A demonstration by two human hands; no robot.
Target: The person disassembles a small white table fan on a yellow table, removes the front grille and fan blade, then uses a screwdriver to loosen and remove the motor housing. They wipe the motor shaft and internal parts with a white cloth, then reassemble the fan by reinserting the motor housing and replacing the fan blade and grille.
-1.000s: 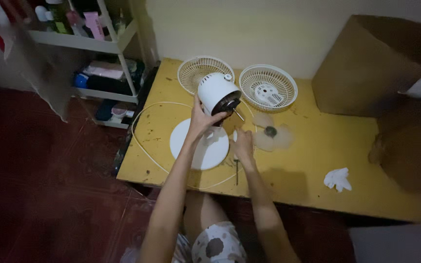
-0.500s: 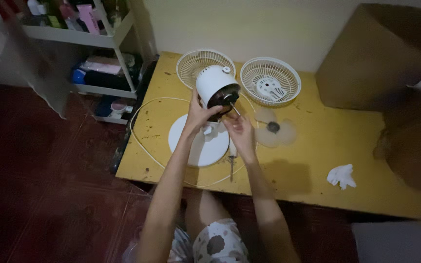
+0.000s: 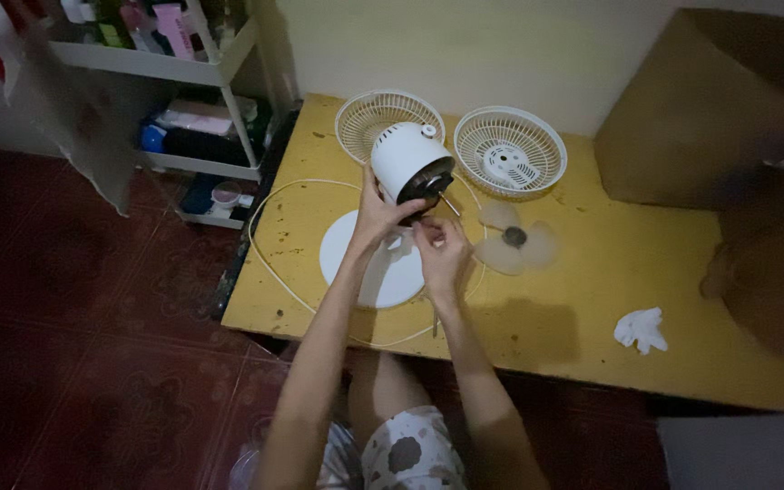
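white fan motor housing (image 3: 407, 161) is gripped by the left hand (image 3: 376, 216) above the yellow bench (image 3: 592, 318); right hand (image 3: 440, 247) is pinched beneath it. if tilted, it could be dropped onto the round base (image 3: 356, 259).

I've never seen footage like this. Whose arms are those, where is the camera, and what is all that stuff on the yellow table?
The camera sits on a person's head and looks down, so the two bare arms are the wearer's own. The left hand grips a white fan motor housing standing on its round white base. The right hand is just below the housing; whether it holds anything is hard to tell. On the yellow table lie two white fan grilles, a clear fan blade, a white cord and a crumpled white cloth.
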